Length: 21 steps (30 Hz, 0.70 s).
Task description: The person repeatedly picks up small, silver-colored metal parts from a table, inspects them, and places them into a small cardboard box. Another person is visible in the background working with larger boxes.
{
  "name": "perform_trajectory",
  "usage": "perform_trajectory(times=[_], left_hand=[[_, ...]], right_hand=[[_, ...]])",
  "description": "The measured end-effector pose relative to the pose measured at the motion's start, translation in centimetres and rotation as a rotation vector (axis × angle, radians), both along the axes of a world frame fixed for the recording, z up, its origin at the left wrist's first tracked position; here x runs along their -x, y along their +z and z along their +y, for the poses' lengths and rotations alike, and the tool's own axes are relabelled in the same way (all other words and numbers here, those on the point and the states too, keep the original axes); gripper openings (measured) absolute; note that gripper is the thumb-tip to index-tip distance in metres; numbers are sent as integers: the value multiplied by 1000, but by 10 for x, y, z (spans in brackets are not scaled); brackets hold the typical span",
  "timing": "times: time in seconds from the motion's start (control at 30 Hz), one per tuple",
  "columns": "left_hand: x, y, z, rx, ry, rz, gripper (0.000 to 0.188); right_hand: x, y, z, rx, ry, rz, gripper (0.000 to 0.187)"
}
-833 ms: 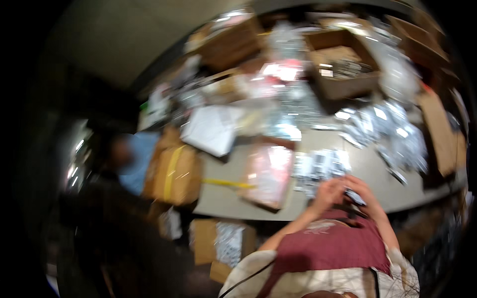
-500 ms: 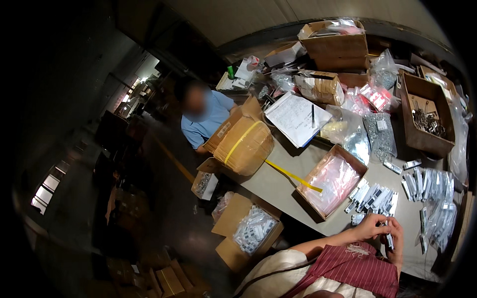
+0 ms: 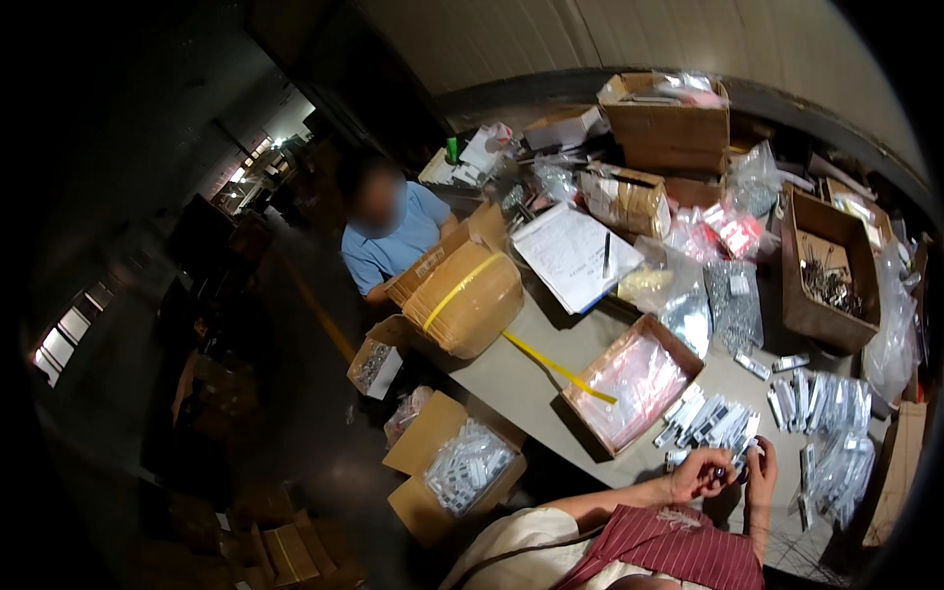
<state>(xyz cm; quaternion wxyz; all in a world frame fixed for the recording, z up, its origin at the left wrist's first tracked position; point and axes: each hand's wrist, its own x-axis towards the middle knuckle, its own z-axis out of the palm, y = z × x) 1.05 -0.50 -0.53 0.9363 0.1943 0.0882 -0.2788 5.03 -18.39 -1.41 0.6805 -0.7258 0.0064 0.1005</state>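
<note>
My left hand (image 3: 696, 476) is closed with its fingers curled, and a small dark, shiny piece shows at its fingertips. What that piece is I cannot make out. Close beside it, my right hand (image 3: 760, 476) is raised with thumb and fingers pinched near a whitish bit too small to name. Just beyond both hands lies a pile of slim grey-and-white parts (image 3: 723, 421), some with dark sections. To the right are more such parts in clear plastic sleeves (image 3: 841, 462). A shallow cardboard box (image 3: 602, 447) of clear, pinkish plastic bags stands left of the pile.
Toward the back lie a clipboard with paper (image 3: 565, 251), bags of small hardware (image 3: 733, 305) and a brown box of metal pieces (image 3: 824, 320). A taped carton (image 3: 472, 305) sits at the table's left edge, near a co-worker in blue (image 3: 398, 231). Below stands an open carton (image 3: 418, 462) of wrapped parts.
My hands have moved apart from each other; before, they were together around a slim grey part. The whole view has shifted, so the table sits lower and farther left.
</note>
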Motion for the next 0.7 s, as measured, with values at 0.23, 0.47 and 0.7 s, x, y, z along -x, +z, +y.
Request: perform_trajectory(times=[0.23, 0.47, 0.7], left_hand=[[5, 3, -4, -96, -122, -32, 17], [14, -13, -25, -406, -98, -485, 14], [18, -61, -25, -610, -82, -527, 21]], right_hand=[[12, 9, -59, 354, -90, -242, 48], [28, -70, -206, 1416, -173, -479, 58], [25, -63, -154, 1530, -65, -229, 72]])
